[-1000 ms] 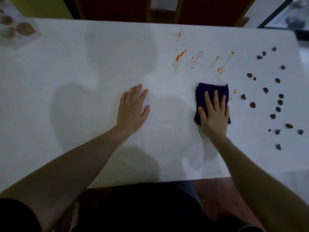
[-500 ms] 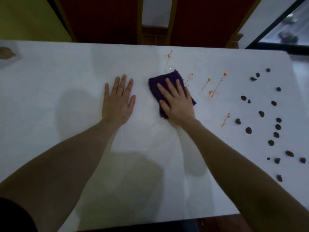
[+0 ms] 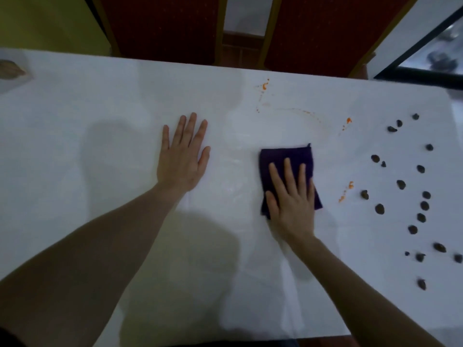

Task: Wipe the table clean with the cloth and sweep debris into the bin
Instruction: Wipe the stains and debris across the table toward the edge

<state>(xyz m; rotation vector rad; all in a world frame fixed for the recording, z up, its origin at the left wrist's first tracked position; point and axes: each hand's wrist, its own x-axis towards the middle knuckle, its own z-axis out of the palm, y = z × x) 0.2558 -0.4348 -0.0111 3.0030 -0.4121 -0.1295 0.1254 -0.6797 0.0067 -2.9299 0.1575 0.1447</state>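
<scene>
A folded dark purple cloth [image 3: 285,156] lies on the white table [image 3: 100,108], right of centre. My right hand [image 3: 292,201] presses flat on it with straight fingers. My left hand [image 3: 183,156] rests flat on the bare table to the left, fingers spread. Orange stains [image 3: 264,86] remain near the far edge, with more orange specks [image 3: 347,189] right of the cloth. Several dark debris lumps [image 3: 400,184] are scattered over the right end of the table. No bin is in view.
Two red chair backs [image 3: 162,28] stand behind the far edge of the table. A pale plate with brown food [image 3: 10,68] sits at the far left corner. A dark window frame [image 3: 426,46] shows at the top right.
My right hand has slid the cloth from the far middle back toward the right and nearer me. Several orange stains in the middle are wiped away, leaving a faint smear. My left hand stayed put.
</scene>
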